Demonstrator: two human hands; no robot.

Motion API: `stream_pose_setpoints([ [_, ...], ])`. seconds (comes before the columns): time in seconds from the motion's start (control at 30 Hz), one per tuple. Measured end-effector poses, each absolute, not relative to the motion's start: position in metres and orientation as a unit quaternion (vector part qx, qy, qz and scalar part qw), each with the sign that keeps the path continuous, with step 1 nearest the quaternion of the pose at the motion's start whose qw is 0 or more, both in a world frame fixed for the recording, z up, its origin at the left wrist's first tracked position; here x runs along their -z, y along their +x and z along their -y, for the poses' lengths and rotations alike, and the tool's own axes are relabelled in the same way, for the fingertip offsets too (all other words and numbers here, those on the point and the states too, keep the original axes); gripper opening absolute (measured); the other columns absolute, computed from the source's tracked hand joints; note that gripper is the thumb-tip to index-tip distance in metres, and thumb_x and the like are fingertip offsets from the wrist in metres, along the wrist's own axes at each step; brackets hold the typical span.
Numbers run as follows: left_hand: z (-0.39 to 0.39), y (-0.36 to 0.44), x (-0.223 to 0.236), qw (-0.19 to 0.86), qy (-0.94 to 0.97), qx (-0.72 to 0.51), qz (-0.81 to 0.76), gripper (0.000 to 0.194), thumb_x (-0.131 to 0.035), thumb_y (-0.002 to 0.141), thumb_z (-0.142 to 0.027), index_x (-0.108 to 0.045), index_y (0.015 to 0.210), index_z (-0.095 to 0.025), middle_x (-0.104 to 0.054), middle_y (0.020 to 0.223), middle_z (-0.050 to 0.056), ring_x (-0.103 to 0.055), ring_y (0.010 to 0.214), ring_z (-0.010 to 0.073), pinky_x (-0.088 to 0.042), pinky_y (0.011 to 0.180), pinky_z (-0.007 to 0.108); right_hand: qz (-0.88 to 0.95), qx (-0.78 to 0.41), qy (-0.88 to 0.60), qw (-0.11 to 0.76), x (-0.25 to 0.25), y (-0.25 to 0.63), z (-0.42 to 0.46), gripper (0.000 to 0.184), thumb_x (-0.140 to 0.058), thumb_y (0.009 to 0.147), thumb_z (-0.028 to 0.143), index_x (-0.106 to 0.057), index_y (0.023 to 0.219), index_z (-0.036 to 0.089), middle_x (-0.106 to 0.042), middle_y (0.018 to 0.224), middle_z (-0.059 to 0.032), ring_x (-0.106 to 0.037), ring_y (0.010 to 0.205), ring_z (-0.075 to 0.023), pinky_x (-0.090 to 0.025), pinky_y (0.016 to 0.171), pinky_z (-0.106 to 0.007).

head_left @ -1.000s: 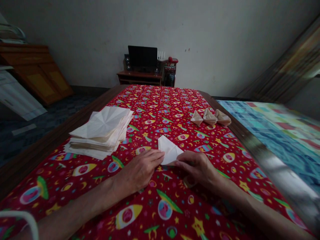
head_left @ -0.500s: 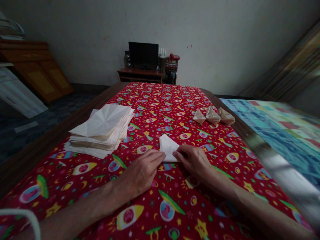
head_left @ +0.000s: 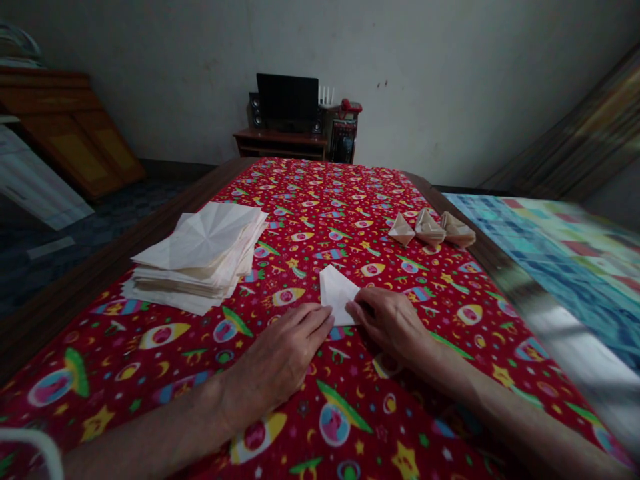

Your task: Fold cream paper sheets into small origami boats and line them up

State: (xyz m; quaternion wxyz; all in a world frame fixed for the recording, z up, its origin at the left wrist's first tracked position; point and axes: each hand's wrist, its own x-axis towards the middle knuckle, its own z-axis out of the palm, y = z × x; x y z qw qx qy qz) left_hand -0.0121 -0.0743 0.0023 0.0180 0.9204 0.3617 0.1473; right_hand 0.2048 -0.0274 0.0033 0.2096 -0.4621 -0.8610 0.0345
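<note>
A small white sheet of folded paper (head_left: 338,293) lies on the tablecloth in front of me, its pointed top turned away from me. My left hand (head_left: 280,347) comes in from the left, its fingertips closed on the paper's lower left edge. At the lower right corner, my right hand (head_left: 393,323) pinches the paper between thumb and curled fingers. To the left stands a thick, uneven stack of paper sheets (head_left: 200,240), the top one creased in rays from its middle. Three folded paper pieces (head_left: 429,227) sit in a row at the right edge of the table.
A red patterned tablecloth (head_left: 320,213) covers the table, whose dark wooden rim (head_left: 170,200) shows at the sides. A bed with a blue checked cover (head_left: 540,260) adjoins on the right. Beyond the far end stand a monitor (head_left: 287,100) and a red telephone (head_left: 351,105).
My left hand has shifted slightly at the paper's left edge, its fingers a little more spread. My right hand keeps its pinch. The whole view has tilted a little.
</note>
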Motion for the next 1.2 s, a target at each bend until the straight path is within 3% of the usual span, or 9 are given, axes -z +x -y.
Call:
stream_pose_setpoints([
  [0.47,0.075,-0.011,-0.008,-0.004,0.928,-0.126,-0.350,0.053,-0.041,0.074,0.002,-0.048,0.126,-0.002,-0.051,0.131,0.013,-0.043,0.121,0.0261,-0.039,0.106,0.039,0.874,-0.014,-0.447,0.191,0.003,0.207,0.023,0.027,-0.045,0.091,0.028,-0.050,0.067,0.016,-0.046,0.058,0.0019,-0.035,0.052,-0.0087,-0.020,0.051,-0.024],
  [0.87,0.055,-0.027,-0.016,0.083,0.942,-0.175,-0.273,0.037,-0.038,0.085,-0.002,-0.063,0.112,-0.011,-0.060,0.122,0.010,-0.050,0.118,0.0216,-0.046,0.100,0.035,0.865,-0.016,-0.464,0.191,-0.001,0.204,0.027,0.027,-0.047,0.090,0.028,-0.051,0.066,0.016,-0.049,0.059,0.0004,-0.036,0.052,-0.0093,-0.020,0.052,-0.025],
  [1.03,0.046,-0.035,-0.015,0.123,0.935,-0.214,-0.255,0.041,-0.038,0.082,0.000,-0.068,0.106,-0.016,-0.065,0.118,0.009,-0.058,0.112,0.0195,-0.047,0.099,0.037,0.862,-0.027,-0.470,0.187,-0.002,0.204,0.029,0.027,-0.046,0.091,0.028,-0.052,0.068,0.016,-0.050,0.061,-0.0004,-0.038,0.053,-0.0097,-0.022,0.052,-0.024],
  [1.2,0.019,-0.035,-0.016,0.149,0.898,-0.290,-0.295,0.041,-0.041,0.077,-0.001,-0.071,0.100,-0.019,-0.071,0.105,0.005,-0.066,0.095,0.0156,-0.055,0.083,0.028,0.864,-0.037,-0.469,0.179,-0.002,0.203,0.030,0.024,-0.045,0.091,0.028,-0.053,0.071,0.016,-0.054,0.065,-0.0022,-0.044,0.057,-0.0111,-0.025,0.054,-0.024],
])
